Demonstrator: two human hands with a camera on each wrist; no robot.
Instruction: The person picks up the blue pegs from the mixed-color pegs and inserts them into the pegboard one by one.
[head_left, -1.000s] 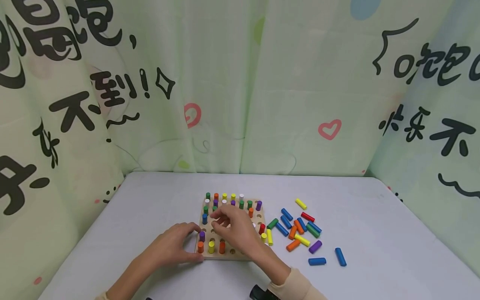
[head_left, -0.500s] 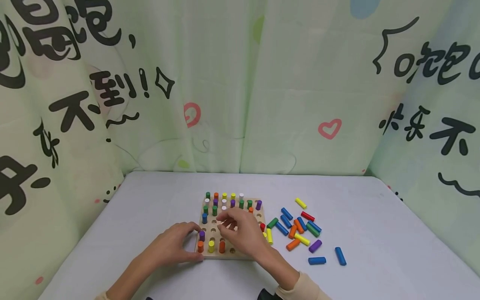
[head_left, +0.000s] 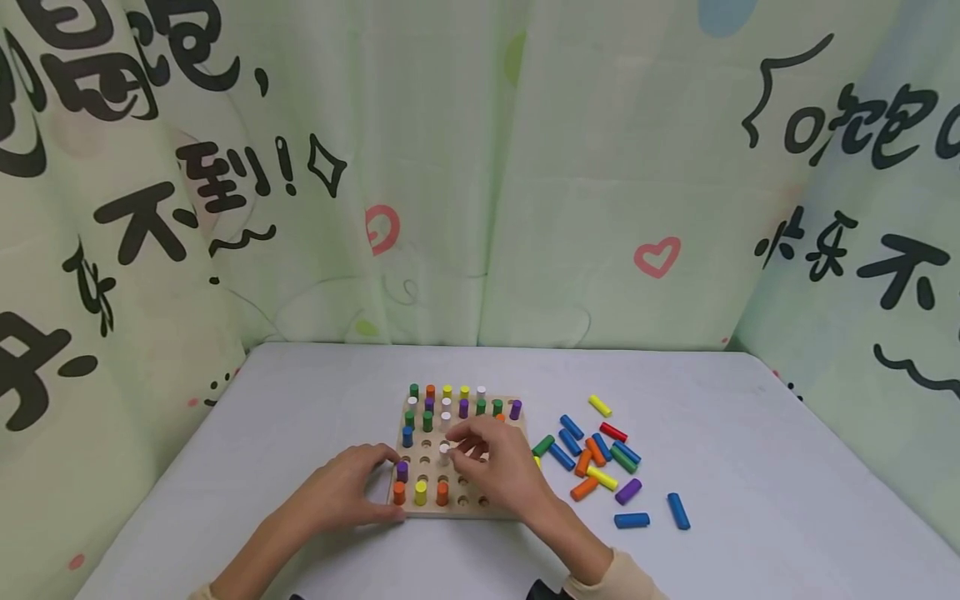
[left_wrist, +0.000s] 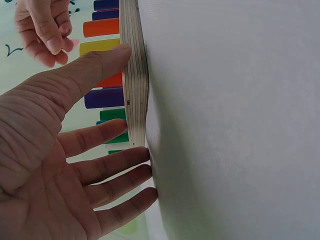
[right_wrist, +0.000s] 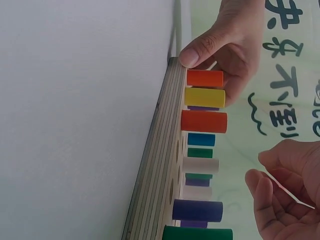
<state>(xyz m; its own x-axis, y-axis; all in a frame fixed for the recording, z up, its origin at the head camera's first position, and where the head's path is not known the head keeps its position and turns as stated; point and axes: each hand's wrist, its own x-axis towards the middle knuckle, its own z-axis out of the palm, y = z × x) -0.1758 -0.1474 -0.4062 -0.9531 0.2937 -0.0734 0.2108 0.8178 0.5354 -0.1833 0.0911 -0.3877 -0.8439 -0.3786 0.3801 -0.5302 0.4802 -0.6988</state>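
Observation:
A wooden pegboard [head_left: 483, 509] with upright coloured pegs lies on the table. My left hand [head_left: 348, 492] rests at its near-left corner, thumb against the front edge and fairly straight, spread fingers along the left side; the left wrist view shows these fingertips [left_wrist: 120, 127] at the board's edge. My right hand [head_left: 498, 467] is over the board, close beside a white peg [head_left: 444, 452] standing in a hole. In the right wrist view the right hand [right_wrist: 287, 190] is apart from the pegs, with nothing between its bent fingers and thumb. It hides the board's right part.
Loose pegs in several colours lie right of the board, among them a red peg [head_left: 613, 432], a purple peg [head_left: 628, 492] and a blue peg [head_left: 678, 511] farthest right. A printed curtain [head_left: 570, 208] hangs behind the white table [head_left: 720, 433].
My right hand has shifted right across the board, and a white peg now shows upright by its fingertips where none was visible. My left hand stays at the corner.

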